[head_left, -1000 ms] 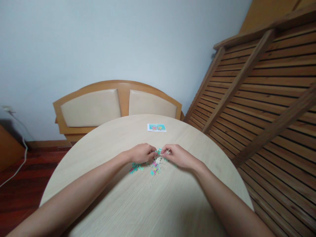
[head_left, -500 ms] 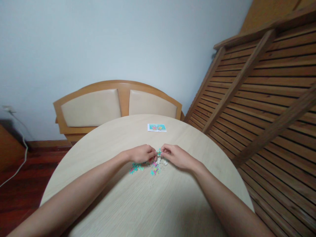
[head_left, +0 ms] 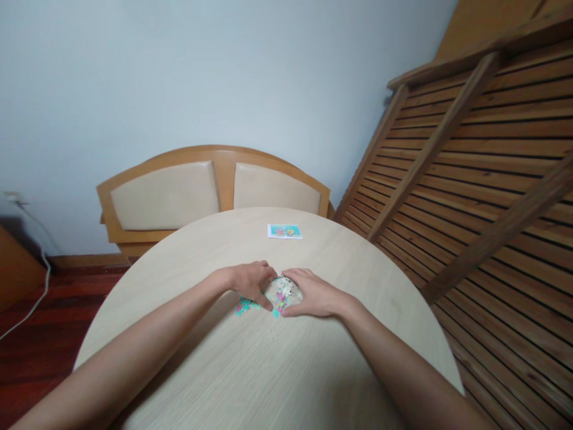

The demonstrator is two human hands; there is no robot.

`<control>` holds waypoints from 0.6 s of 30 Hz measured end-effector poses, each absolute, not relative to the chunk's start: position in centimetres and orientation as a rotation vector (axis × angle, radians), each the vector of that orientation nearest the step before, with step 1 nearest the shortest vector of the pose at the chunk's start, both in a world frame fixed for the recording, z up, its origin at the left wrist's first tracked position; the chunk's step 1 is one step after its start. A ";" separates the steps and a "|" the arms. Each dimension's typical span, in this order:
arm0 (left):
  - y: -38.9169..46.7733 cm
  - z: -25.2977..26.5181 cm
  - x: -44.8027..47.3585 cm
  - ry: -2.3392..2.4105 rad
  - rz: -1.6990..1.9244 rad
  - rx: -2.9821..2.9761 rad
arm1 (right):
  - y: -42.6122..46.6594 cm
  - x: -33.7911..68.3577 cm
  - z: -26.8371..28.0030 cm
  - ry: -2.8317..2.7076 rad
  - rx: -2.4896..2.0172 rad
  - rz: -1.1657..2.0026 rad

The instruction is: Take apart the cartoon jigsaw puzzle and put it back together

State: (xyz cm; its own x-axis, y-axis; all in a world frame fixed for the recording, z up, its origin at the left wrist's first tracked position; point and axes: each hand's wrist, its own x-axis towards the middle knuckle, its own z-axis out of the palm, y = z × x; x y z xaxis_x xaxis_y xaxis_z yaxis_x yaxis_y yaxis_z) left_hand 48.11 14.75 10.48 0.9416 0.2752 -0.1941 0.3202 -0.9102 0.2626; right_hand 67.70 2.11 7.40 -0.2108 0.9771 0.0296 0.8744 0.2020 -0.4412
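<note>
Small jigsaw puzzle pieces [head_left: 283, 294] lie in a loose pile on the round table, some teal, pink and yellow, others white side up. Around the left of this pile curves my left hand [head_left: 254, 282], thumb and fingers apart. My right hand [head_left: 310, 292] cups the right side, its thumb low on the table and its fingers spread along the far edge. Neither hand shows a piece gripped in it. More teal pieces [head_left: 244, 306] sit just left of the pile, partly hidden beneath my left hand.
The pale wooden table [head_left: 215, 364] has a rounded edge. Towards its far side lies a small picture card [head_left: 285, 231] with a teal background. A padded headboard [head_left: 165, 197] stands behind the table, and a slatted wooden frame [head_left: 447, 167] leans on the right.
Both hands have gone from closed fingertips meeting above the pile to spread fingers around its sides. The pieces between the fingertips have been let go. The card has not moved.
</note>
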 end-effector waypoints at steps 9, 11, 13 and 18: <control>14.4 9.1 48.7 0.465 -0.064 2.829 | 3.1 67.0 6.5 -2.147 -1.635 0.245; 14.2 9.0 48.6 0.488 -0.006 2.852 | 3.3 67.0 6.5 -2.166 -1.620 0.227; 14.0 8.8 48.5 0.511 0.013 2.867 | 3.4 67.1 6.7 -2.194 -1.607 0.209; 14.1 8.2 47.7 0.454 0.067 2.895 | 3.1 67.5 7.6 -2.247 -1.618 0.207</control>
